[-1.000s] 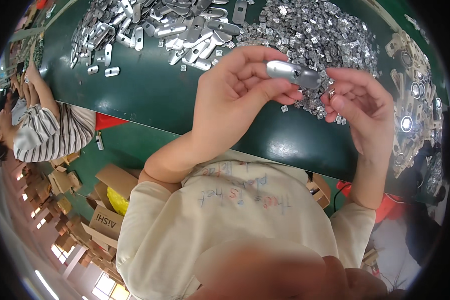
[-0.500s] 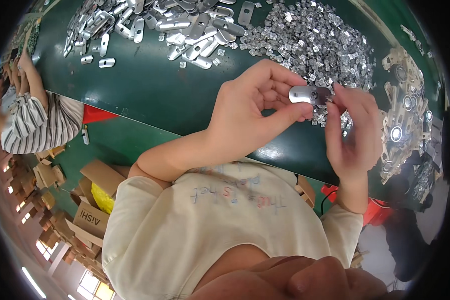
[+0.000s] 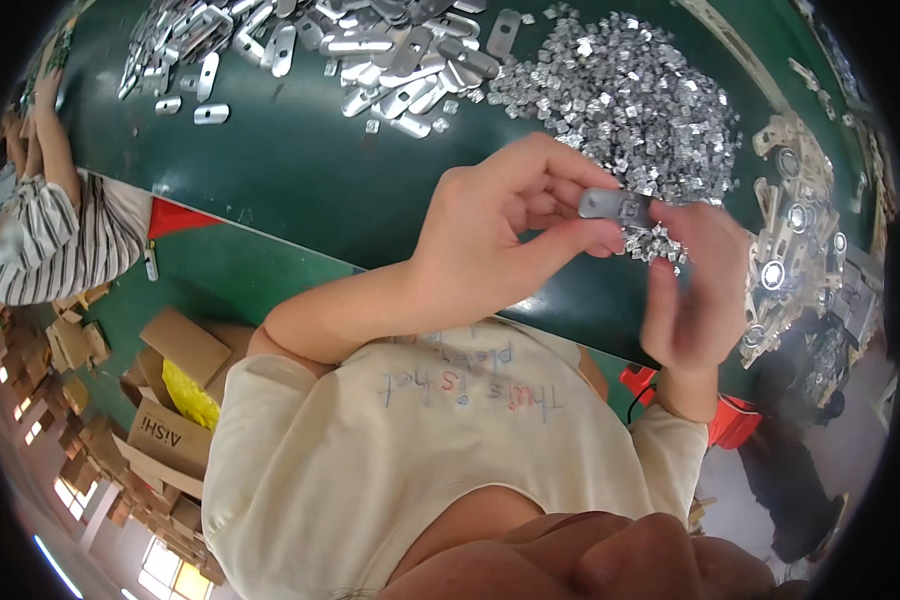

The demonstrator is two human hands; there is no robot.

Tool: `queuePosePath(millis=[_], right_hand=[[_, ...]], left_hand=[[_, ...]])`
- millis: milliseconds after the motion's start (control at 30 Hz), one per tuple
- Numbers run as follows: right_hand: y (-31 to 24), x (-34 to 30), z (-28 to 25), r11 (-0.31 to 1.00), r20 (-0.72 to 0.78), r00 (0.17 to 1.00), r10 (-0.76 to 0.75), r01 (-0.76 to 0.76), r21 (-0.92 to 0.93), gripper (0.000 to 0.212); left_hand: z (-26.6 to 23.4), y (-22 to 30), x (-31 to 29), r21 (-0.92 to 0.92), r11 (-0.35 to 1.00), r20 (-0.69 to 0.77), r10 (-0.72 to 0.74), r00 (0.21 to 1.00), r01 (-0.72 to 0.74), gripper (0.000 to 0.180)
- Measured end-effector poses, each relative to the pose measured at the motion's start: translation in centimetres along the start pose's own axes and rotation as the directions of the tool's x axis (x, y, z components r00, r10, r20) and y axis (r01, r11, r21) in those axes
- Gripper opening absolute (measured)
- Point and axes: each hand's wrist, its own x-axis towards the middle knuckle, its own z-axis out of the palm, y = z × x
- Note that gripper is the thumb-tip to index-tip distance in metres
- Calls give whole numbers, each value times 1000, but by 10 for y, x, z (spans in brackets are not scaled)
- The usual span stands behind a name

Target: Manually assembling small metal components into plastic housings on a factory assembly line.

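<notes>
My left hand [image 3: 500, 230] pinches one end of a small oblong metal plate [image 3: 602, 205] between thumb and fingers. The plate has rounded ends, and a small squarish metal piece [image 3: 633, 210] shows on its face near the middle. My right hand [image 3: 705, 285] is at the plate's other end, slightly blurred. Its forefinger meets that end, while its thumb hangs lower, apart from the forefinger. Beyond both hands lies a large heap of small square metal clips [image 3: 630, 90]. Left of it is a pile of similar oblong plates [image 3: 410, 60].
Pale, flat perforated parts [image 3: 795, 230] are stacked at the right of the green table [image 3: 300, 180]. Several loose plates [image 3: 210, 114] lie at the left. A person in a striped top [image 3: 55, 240] sits at the far left. Open cardboard boxes [image 3: 170, 430] stand on the floor.
The plate's visible face has gone from bright to darker, and a squarish piece now shows on it. My right thumb and forefinger have moved apart. The view has shifted slightly.
</notes>
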Motion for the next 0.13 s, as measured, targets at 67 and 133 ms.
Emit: queuePosePath(millis=[67, 133], right_hand=[[14, -5, 1, 888, -265, 930, 256, -117, 446, 36], [21, 0, -18, 883, -391, 819, 421, -272, 382, 39]], left_hand=[[0, 5, 4, 52, 990, -67, -126, 990, 129, 25], [-6, 6, 4, 59, 986, -83, -154, 985, 159, 27]])
